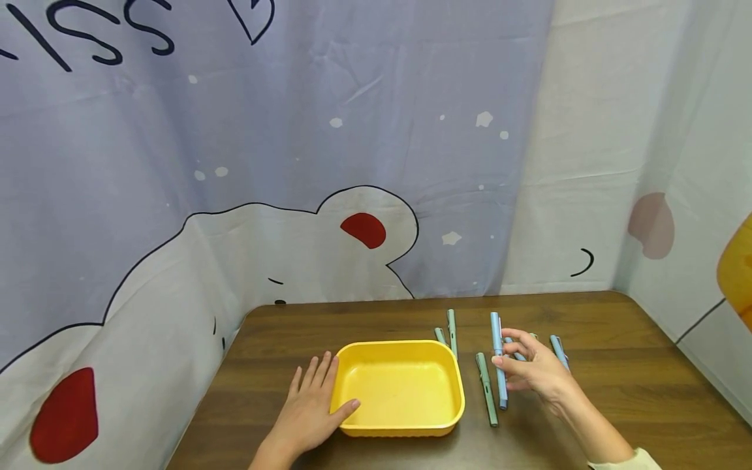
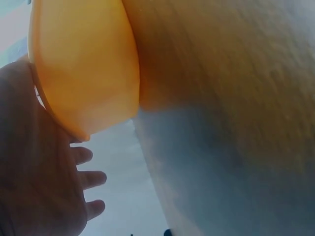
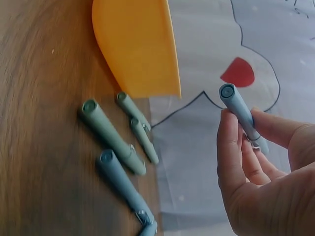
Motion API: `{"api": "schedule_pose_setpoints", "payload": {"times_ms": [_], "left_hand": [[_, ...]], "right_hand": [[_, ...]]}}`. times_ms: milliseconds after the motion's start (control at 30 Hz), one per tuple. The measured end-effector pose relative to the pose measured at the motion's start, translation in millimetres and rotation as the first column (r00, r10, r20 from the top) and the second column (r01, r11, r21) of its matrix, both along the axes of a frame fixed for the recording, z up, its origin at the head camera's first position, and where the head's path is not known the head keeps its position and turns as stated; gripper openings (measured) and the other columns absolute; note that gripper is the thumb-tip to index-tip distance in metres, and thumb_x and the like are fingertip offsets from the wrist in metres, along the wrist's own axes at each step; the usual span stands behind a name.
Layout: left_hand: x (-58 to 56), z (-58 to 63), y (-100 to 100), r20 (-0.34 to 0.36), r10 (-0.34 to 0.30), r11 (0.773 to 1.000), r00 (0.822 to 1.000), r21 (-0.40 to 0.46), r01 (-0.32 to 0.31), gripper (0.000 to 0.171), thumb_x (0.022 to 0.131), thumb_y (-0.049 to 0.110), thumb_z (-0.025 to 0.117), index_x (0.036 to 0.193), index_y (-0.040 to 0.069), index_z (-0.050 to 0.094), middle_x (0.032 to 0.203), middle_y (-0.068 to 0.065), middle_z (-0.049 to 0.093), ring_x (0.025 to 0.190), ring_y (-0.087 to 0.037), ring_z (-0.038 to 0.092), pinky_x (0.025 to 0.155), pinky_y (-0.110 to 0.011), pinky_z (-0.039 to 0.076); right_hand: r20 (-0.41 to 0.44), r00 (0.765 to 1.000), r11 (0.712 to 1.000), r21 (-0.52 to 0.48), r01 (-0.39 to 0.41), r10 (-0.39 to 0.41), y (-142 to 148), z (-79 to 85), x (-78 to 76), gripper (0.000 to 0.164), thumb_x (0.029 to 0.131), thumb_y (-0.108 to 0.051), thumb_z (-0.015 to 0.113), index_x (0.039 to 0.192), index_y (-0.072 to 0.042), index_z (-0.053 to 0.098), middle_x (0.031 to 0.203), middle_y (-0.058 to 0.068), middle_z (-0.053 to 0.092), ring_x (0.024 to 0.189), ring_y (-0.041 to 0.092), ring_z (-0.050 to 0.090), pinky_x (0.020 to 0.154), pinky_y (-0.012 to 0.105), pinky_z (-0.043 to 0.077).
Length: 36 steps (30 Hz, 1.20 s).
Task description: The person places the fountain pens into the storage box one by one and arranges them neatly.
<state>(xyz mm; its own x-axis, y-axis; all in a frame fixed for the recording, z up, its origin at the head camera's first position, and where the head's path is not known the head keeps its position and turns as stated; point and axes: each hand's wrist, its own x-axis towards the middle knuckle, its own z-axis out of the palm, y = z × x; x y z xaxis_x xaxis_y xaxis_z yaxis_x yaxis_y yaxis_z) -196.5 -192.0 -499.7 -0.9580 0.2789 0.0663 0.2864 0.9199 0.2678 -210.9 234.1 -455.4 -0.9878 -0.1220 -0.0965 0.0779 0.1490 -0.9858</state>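
A yellow rectangular plastic tray stands on the wooden table, nothing lying inside it. My left hand rests on its left rim with fingers straight, the thumb reaching over the edge. In the left wrist view, that hand lies along the tray's outer wall. To the right of the tray, my right hand pinches a light blue pen between thumb and fingers. The right wrist view shows this capped pen lifted off the table. A green pen lies just left of it.
Two more green pens lie behind the tray's right corner. Blue pens lie beyond my right hand, partly hidden by it. A printed curtain hangs behind the wooden table and along its sides.
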Motion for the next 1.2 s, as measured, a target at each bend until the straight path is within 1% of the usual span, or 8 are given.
{"api": "schedule_pose_setpoints", "payload": {"times_ms": [200, 367, 467, 700, 800, 900, 1067, 1200], "left_hand": [[0.3, -0.3, 0.4, -0.025, 0.0, 1.0, 1.0, -0.012, 0.0, 0.093, 0.096, 0.071, 0.046, 0.16, 0.005, 0.028, 0.167, -0.015, 0.021, 0.153, -0.039, 0.019, 0.121, -0.065, 0.011], [2.3, 0.0, 2.3, -0.018, 0.002, 1.0, 1.0, -0.011, -0.002, 0.097, 0.095, 0.073, 0.046, 0.16, 0.004, 0.027, 0.168, -0.015, 0.02, 0.153, -0.04, 0.019, 0.121, -0.064, 0.012], [3.2, -0.2, 3.2, -0.016, 0.001, 1.0, 1.0, -0.006, -0.001, 0.097, 0.095, 0.074, 0.045, 0.16, 0.004, 0.027, 0.168, -0.015, 0.02, 0.153, -0.04, 0.019, 0.121, -0.064, 0.012], [3.1, -2.7, 3.8, -0.044, 0.017, 1.0, 0.999, -0.006, -0.017, 0.096, 0.094, 0.072, 0.048, 0.16, 0.005, 0.027, 0.167, -0.016, 0.023, 0.152, -0.041, 0.021, 0.12, -0.064, 0.014], [3.7, -3.0, 4.7, -0.042, 0.025, 1.0, 0.999, 0.001, -0.025, 0.097, 0.094, 0.072, 0.049, 0.16, 0.005, 0.027, 0.166, -0.016, 0.024, 0.152, -0.041, 0.022, 0.12, -0.064, 0.014], [3.8, -3.5, 5.2, -0.041, 0.028, 1.0, 0.999, 0.005, -0.027, 0.098, 0.093, 0.073, 0.049, 0.16, 0.005, 0.027, 0.166, -0.017, 0.024, 0.152, -0.04, 0.022, 0.12, -0.064, 0.014], [2.3, -3.6, 4.9, -0.033, 0.029, 1.0, 0.999, -0.002, -0.029, 0.1, 0.093, 0.075, 0.048, 0.161, 0.006, 0.026, 0.166, -0.017, 0.022, 0.153, -0.04, 0.021, 0.121, -0.064, 0.014], [1.7, -3.5, 3.6, -0.019, 0.027, 1.0, 0.999, 0.001, -0.027, 0.101, 0.092, 0.076, 0.047, 0.161, 0.006, 0.024, 0.167, -0.016, 0.021, 0.154, -0.039, 0.019, 0.121, -0.063, 0.013]], "right_hand": [[-0.008, 1.0, 1.0, -0.025, 0.0, 0.0, -15.6, -0.6, -1.7, 0.069, 0.092, -0.014, 0.076, 0.148, -0.002, 0.039, 0.121, 0.016, 0.058, 0.085, 0.02, 0.065, 0.073, 0.044, 0.061], [0.007, 1.0, 0.999, -0.038, -0.01, 0.01, -28.3, -1.0, -3.9, 0.071, 0.091, -0.015, 0.077, 0.15, -0.004, 0.038, 0.122, 0.019, 0.058, 0.084, 0.023, 0.065, 0.072, 0.043, 0.061], [0.007, 1.0, 0.999, -0.043, -0.023, 0.023, -35.1, -1.5, -4.2, 0.073, 0.091, -0.015, 0.077, 0.152, -0.006, 0.037, 0.127, 0.023, 0.056, 0.086, 0.024, 0.064, 0.073, 0.043, 0.061], [0.017, 0.999, 0.996, -0.074, -0.045, 0.046, -52.9, -3.5, -6.9, 0.076, 0.091, -0.013, 0.077, 0.155, -0.009, 0.036, 0.128, 0.023, 0.055, 0.085, 0.026, 0.067, 0.07, 0.044, 0.062], [0.02, 0.998, 0.994, -0.092, -0.06, 0.063, -60.0, -4.7, -7.6, 0.077, 0.091, -0.011, 0.077, 0.155, -0.009, 0.035, 0.127, 0.024, 0.056, 0.087, 0.031, 0.07, 0.069, 0.044, 0.062], [0.02, 0.997, 0.993, -0.098, -0.072, 0.075, -66.7, -5.4, -7.7, 0.078, 0.091, -0.012, 0.077, 0.156, -0.01, 0.034, 0.127, 0.025, 0.055, 0.086, 0.03, 0.071, 0.068, 0.042, 0.062], [0.023, 0.997, 0.992, -0.102, -0.075, 0.078, -78.9, -4.0, -7.3, 0.079, 0.09, -0.012, 0.078, 0.156, -0.011, 0.034, 0.117, 0.015, 0.057, 0.08, 0.02, 0.068, 0.067, 0.039, 0.061], [0.017, 0.997, 0.991, -0.106, -0.079, 0.082, -89.5, -2.6, -6.8, 0.079, 0.091, -0.011, 0.077, 0.157, -0.009, 0.033, 0.108, 0.008, 0.055, 0.081, 0.019, 0.066, 0.067, 0.04, 0.061]]}}
